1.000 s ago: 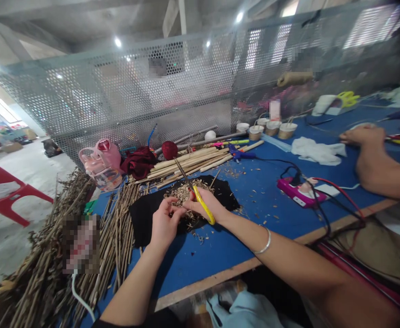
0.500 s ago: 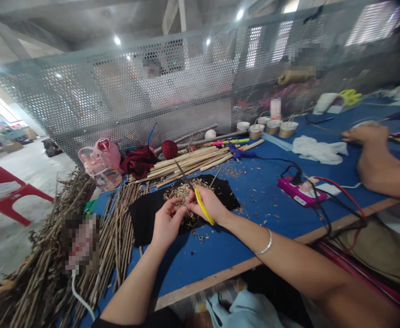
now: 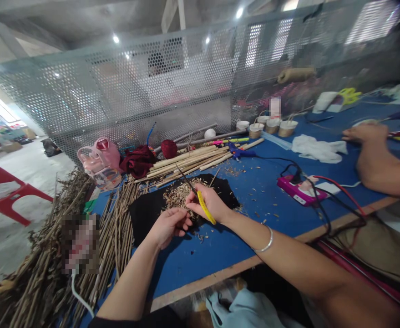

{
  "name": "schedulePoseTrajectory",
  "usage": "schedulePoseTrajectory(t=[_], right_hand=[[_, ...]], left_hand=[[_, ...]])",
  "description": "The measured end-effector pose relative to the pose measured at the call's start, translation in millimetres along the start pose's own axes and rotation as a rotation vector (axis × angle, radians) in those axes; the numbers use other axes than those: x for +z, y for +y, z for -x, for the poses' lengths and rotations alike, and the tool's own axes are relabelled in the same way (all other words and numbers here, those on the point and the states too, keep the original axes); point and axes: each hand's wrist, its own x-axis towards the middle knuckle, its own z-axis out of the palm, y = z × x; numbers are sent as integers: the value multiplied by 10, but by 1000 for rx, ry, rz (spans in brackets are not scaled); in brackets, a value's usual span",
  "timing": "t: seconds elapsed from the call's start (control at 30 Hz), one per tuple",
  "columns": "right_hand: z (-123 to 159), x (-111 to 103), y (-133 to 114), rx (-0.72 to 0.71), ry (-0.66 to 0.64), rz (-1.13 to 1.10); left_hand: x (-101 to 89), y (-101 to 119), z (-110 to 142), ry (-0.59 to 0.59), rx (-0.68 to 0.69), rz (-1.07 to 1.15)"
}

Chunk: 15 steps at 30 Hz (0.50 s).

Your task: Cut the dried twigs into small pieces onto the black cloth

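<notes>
My right hand [image 3: 208,204] is closed around yellow-handled scissors [image 3: 206,208], whose thin dark blades point away over a heap of short pale plant clippings [image 3: 178,193]. Close beside it, my left hand [image 3: 172,227] is turned partly palm up with its fingers curled and thumb pressed in. Whatever is between those fingertips is too small to make out. The fingertips of both hands nearly meet. Under the heap lies a black cloth [image 3: 141,217] on the blue table [image 3: 220,255].
Long dry stems [image 3: 113,237] fill the left side. Behind the cloth lie peeled sticks [image 3: 186,160], a dark red yarn ball [image 3: 169,149] and a blue glue gun [image 3: 240,152]. A purple power strip [image 3: 300,189] with cables sits right, near another person's arm [image 3: 373,159].
My left hand has shifted slightly down and rolled more palm up, its fingers curling in. The right hand and scissors have tilted only a little.
</notes>
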Motion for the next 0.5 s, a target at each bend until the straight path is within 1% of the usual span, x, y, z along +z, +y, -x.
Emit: schedulePoseTrajectory(t=[0.07, 0.1, 0.17, 0.27, 0.33, 0.43, 0.5], right_hand=[[3, 18, 43, 3, -4, -52], [3, 25, 71, 7, -3, -70], [0, 27, 128, 34, -1, -52], [-7, 7, 187, 87, -10, 88], [-7, -5, 196, 110, -46, 188], [8, 4, 164, 117, -127, 311], [23, 27, 128, 89, -159, 361]], left_hand=[[-4, -7, -6, 19, 57, -10], [-7, -7, -12, 49, 99, -15], [-16, 0, -27, 149, 210, -22], [-40, 19, -48, 328, 384, -12], [-57, 31, -50, 424, 473, 0], [-70, 39, -29, 527, 574, -8], [-64, 39, -5, 558, 621, -50]])
